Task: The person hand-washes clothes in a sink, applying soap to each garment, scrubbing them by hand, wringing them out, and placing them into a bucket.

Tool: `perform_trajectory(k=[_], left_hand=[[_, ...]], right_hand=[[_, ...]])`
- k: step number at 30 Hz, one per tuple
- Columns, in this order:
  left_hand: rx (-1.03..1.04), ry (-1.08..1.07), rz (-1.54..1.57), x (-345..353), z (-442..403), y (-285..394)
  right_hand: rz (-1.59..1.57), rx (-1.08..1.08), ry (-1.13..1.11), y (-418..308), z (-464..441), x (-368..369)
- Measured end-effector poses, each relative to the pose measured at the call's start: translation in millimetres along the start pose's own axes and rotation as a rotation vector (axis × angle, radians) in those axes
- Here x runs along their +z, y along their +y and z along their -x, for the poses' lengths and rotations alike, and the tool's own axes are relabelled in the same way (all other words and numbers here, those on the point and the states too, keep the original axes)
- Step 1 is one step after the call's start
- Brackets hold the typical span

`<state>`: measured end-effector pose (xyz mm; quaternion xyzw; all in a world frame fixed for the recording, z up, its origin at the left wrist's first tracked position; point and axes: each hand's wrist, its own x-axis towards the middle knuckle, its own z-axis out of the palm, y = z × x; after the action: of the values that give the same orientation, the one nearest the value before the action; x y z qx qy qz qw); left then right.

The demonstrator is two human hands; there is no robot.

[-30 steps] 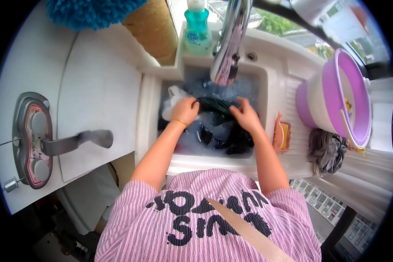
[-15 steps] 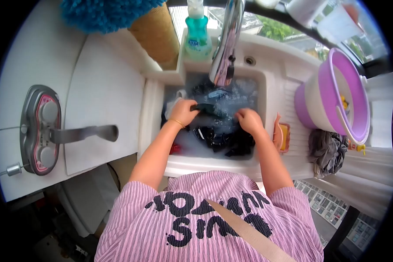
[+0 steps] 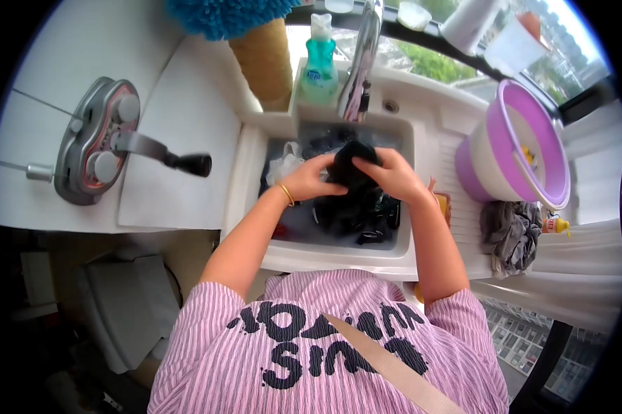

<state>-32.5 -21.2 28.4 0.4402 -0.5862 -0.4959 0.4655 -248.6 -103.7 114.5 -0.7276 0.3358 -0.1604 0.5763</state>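
Observation:
A wet black piece of clothing [image 3: 353,164] is bunched between my two hands above the washing sink [image 3: 249,200]. My left hand [image 3: 309,181] is closed on its left edge, with the thumb at the lower side. On its right side my right hand [image 3: 394,174] grips it, thumb laid across the front. Beneath, more dark clothes [image 3: 373,222] soak in cloudy grey water, and a whitish cloth [image 3: 283,165] lies by the sink's left wall. The undersides of the held cloth and most fingertips are hidden.
A chrome faucet [image 3: 358,83] hangs over the sink's far side, beside a green soap bottle [image 3: 319,65]. On the right stand a purple-and-white bucket [image 3: 480,159] and a crumpled grey cloth [image 3: 511,234]. A grey hand-cranked device [image 3: 93,148] hangs at the left.
My right hand has come left and taken hold of the black cloth that my left hand held alone. The cloth is now raised and bunched between both hands. The view has shifted slightly.

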Motion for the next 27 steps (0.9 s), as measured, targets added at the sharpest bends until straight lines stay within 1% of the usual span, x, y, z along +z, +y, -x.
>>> perform_trajectory(k=[1,2,3,4,6,7,8,10,11,12,14,15,16,18,19,20,22,23,24,25,26,27], left_hand=[[-0.068,-0.021,-0.235,1.2,3.4,-2.4],[-0.136,-0.043,-0.469,1.2,6.1,-5.9],[0.08,0.003,-0.727,-0.5,4.4,-9.8],[0.085,0.002,-0.727,-5.8,2.7,-12.8],[-0.127,-0.087,-0.5,-16.7,-3.1,3.7],[-0.109,-0.085,-0.401,-23.2,-3.5,8.6],[-0.103,-0.088,-0.404,-27.3,-3.1,12.0],[-0.106,0.254,0.043,-35.3,-3.3,19.4],[-0.081,0.211,0.08,-42.4,-6.1,30.9],[-0.077,0.205,0.077,-45.0,-13.1,38.9],[0.086,0.275,0.033,-46.4,-23.1,56.2],[0.079,0.316,0.008,-42.9,-26.2,76.1],[0.079,0.314,0.005,-42.8,-28.0,91.0],[0.159,0.344,-0.246,-44.1,-32.5,115.2],[0.195,0.383,-0.256,-42.2,-34.0,126.2],[0.192,0.379,-0.258,-40.9,-33.3,139.6],[0.24,0.478,-0.403,-36.1,-26.0,159.3],[0.284,0.484,-0.469,-35.3,-19.2,160.6],[0.272,0.479,-0.468,-33.7,-9.5,155.0],[0.322,0.466,-0.56,-32.1,2.5,145.6],[0.372,0.451,-0.653,-31.2,15.4,133.5],[0.304,0.364,-0.593,-34.6,30.0,112.1]], right_hand=[[-0.045,0.059,-0.009,-15.3,8.9,-7.8],[-0.065,-0.023,-0.023,-16.7,10.7,-14.9],[-0.097,-0.067,0.011,-18.9,14.2,-22.2],[-0.128,-0.111,0.045,-22.7,19.1,-30.3],[-0.153,-0.181,0.125,-35.6,29.8,-48.2],[-0.233,-0.168,0.174,-45.2,36.5,-54.5],[-0.237,-0.142,0.251,-50.7,41.5,-62.4],[-0.267,-0.18,0.352,-42.2,42.6,-82.2],[-0.331,-0.189,0.373,-36.9,42.8,-90.6],[-0.331,-0.193,0.379,-36.2,42.3,-96.2],[-0.435,-0.184,0.441,-35.5,40.4,-103.5],[-0.475,-0.163,0.477,-39.9,40.2,-106.2],[-0.478,-0.164,0.479,-44.8,40.2,-109.1],[-0.53,-0.157,0.583,-53.0,38.3,-114.2],[-0.574,-0.206,0.573,-50.4,37.0,-120.5],[-0.577,-0.204,0.576,-50.8,38.3,-121.1],[-0.583,-0.29,0.526,-47.0,43.9,-119.8],[-0.55,-0.278,0.493,-38.3,49.7,-117.8],[-0.556,-0.266,0.495,-21.7,58.6,-116.4],[-0.405,-0.177,0.421,-0.1,69.3,-114.0],[-0.329,-0.136,0.332,11.3,79.3,-104.2],[-0.248,-0.102,0.241,22.8,89.2,-94.5]])
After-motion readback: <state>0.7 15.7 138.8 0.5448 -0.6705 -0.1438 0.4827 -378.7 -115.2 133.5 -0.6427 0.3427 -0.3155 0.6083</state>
